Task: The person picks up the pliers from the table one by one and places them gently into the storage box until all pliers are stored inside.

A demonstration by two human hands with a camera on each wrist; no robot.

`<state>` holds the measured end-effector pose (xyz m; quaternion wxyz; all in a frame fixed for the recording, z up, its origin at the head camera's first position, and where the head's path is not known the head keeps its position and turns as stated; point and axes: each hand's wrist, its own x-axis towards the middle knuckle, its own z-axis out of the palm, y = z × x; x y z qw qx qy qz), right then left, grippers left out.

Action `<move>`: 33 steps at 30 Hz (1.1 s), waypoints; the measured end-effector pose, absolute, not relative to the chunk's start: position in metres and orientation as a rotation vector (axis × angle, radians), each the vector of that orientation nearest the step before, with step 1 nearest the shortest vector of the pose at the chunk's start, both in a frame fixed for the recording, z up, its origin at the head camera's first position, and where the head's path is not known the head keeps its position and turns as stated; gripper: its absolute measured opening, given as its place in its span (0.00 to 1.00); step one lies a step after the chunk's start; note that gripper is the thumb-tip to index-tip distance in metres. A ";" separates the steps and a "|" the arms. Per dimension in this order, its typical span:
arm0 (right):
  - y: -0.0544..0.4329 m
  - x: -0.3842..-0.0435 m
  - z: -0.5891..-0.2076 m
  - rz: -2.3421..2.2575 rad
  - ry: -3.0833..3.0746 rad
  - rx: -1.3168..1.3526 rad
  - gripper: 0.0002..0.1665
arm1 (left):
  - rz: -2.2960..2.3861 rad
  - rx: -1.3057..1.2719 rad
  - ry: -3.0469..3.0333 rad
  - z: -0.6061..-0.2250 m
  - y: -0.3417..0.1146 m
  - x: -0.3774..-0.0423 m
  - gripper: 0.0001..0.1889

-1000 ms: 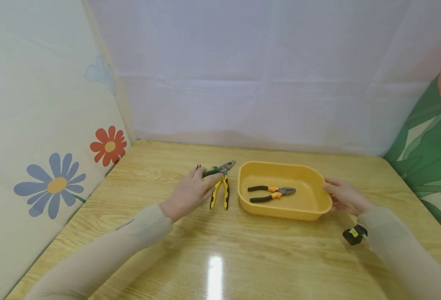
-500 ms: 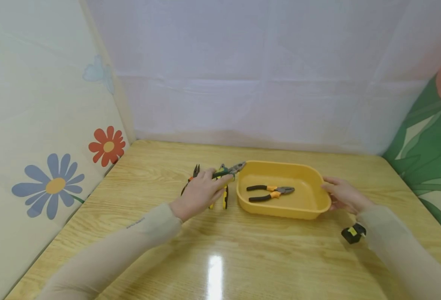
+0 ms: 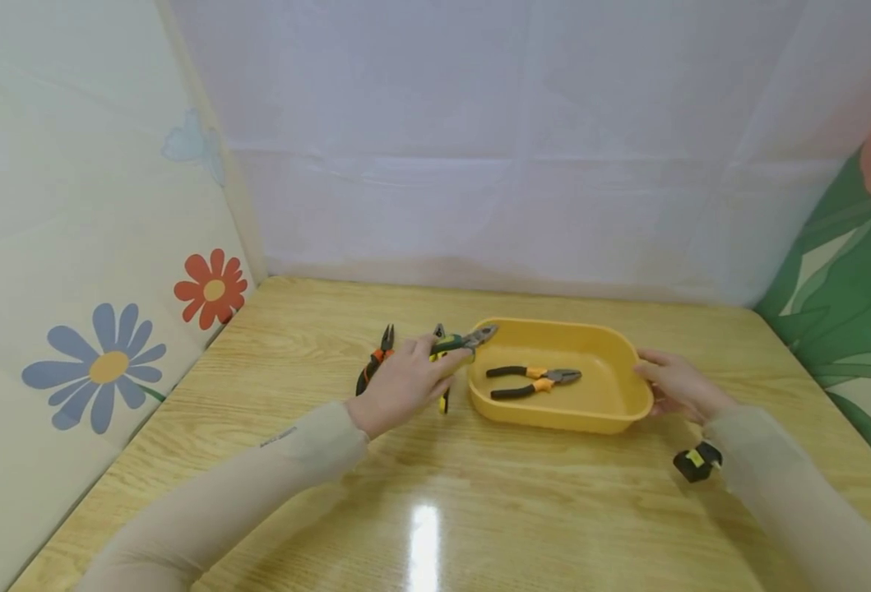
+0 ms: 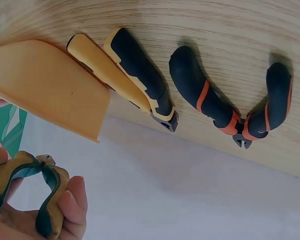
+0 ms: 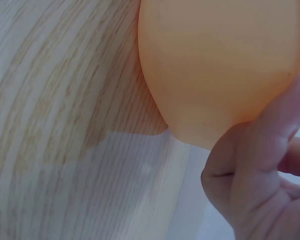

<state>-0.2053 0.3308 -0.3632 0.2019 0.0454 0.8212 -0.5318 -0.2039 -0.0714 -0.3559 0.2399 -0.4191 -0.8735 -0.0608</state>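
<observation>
My left hand [image 3: 408, 378] grips green-and-yellow pliers [image 4: 53, 200] by the handles, which stand spread apart in the left wrist view. In the head view, the metal head of these pliers reaches over the left rim of a yellow tub [image 3: 553, 419]. Inside the tub lie black-and-orange pliers [image 3: 537, 382], handles to the left. My right hand [image 3: 683, 385] holds the tub's right end, with the thumb on the wall [image 5: 214, 65] in the right wrist view. Below my left hand lie yellow-and-black pliers [image 4: 135, 75], partly hidden in the head view.
Another pair of pliers, black with red-orange bands [image 4: 214, 102], lies on the wooden table [image 3: 524, 510] left of my left hand. A black device with a yellow mark [image 3: 697, 462] sits by my right wrist. A pale cloth wall [image 3: 516, 205] rises behind the table.
My left hand has moved right with the green-and-yellow pliers, bringing their head over the tub's rim. The red-banded pliers have come into view behind it. My right hand keeps its hold.
</observation>
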 end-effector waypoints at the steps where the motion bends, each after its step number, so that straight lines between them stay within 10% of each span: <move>1: 0.331 -0.205 -0.363 -1.482 2.295 0.130 0.37 | -0.171 -1.150 -2.399 -0.356 -0.071 -0.204 0.18; 33: 0.330 -0.204 -0.363 -1.517 2.282 0.106 0.37 | -0.168 -1.265 -2.416 -0.355 -0.037 -0.205 0.19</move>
